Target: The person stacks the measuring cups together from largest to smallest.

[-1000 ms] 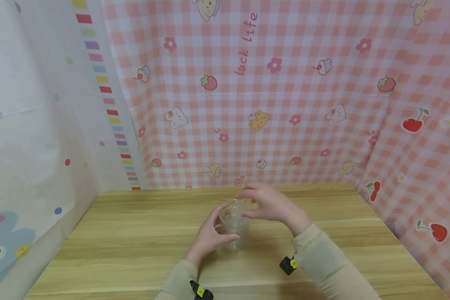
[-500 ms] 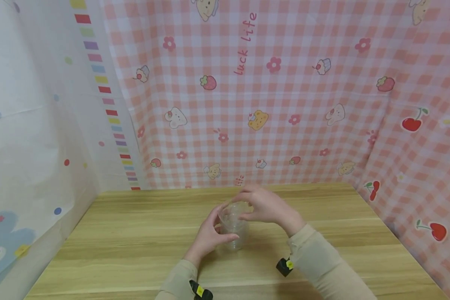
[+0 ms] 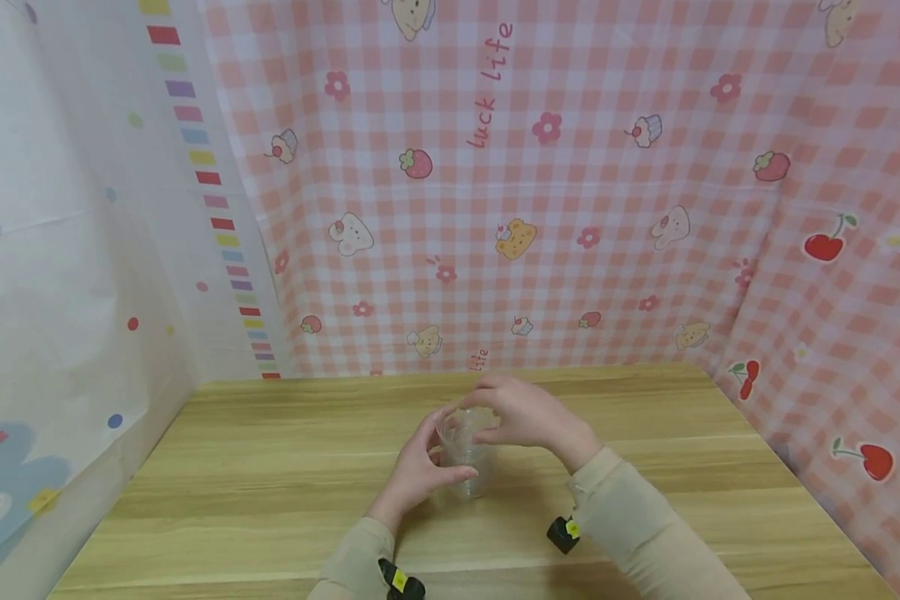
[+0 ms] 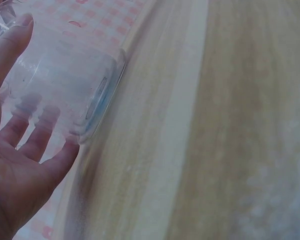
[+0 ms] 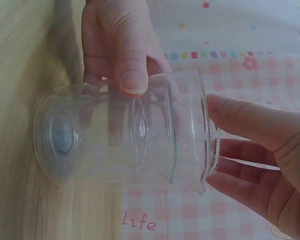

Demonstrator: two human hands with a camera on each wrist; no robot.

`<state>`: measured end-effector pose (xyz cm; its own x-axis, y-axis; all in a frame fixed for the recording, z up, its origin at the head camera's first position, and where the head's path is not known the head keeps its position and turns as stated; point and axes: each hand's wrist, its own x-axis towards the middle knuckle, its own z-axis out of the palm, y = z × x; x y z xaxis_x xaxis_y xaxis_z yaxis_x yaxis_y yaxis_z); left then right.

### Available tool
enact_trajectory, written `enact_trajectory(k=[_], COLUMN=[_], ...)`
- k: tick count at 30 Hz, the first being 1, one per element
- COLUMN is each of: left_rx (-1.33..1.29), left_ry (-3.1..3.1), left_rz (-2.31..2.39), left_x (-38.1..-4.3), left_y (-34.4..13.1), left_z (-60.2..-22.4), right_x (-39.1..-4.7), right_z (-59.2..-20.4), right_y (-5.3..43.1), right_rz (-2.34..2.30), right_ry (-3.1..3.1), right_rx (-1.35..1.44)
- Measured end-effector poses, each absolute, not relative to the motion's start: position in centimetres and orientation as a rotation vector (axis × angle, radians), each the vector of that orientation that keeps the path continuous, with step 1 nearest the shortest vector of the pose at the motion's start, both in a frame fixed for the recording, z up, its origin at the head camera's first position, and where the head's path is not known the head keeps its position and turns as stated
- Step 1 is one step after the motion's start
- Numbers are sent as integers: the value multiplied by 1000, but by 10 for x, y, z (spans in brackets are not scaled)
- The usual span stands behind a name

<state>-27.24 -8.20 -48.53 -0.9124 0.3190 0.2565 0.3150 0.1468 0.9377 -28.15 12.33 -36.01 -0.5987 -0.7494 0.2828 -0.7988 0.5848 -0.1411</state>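
Two clear plastic cups stand nested on the wooden table (image 3: 232, 500). The lower cup (image 3: 471, 479) (image 4: 65, 85) (image 5: 90, 145) rests on its base. My left hand (image 3: 420, 467) (image 4: 15, 160) (image 5: 125, 55) wraps round its side, thumb across the front. The upper cup (image 3: 459, 427) (image 5: 190, 135) sits partway inside it. My right hand (image 3: 521, 417) (image 5: 255, 150) comes from the right and above and pinches that cup's rim between thumb and fingers.
Pink checked cloth (image 3: 570, 208) walls the back and right of the table, and white patterned sheeting (image 3: 60, 250) the left. Small black wrist cameras (image 3: 562, 533) sit on both beige sleeves. Bare wood lies left and right of the cups.
My right hand has sunk a little and shifted left, and the upper cup sits slightly lower in the bottom one. The left hand keeps its hold.
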Motion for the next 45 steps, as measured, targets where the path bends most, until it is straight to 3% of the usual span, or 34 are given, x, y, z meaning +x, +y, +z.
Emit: enact_trajectory(k=[45], left_rx=[685], left_ry=[2342], left_rz=[1985], left_x=[-271], left_y=[-82], left_z=[-485], right_x=[-286], right_z=[-363], right_y=[103], right_rz=[329], right_ry=[-2783], right_rx=[1351])
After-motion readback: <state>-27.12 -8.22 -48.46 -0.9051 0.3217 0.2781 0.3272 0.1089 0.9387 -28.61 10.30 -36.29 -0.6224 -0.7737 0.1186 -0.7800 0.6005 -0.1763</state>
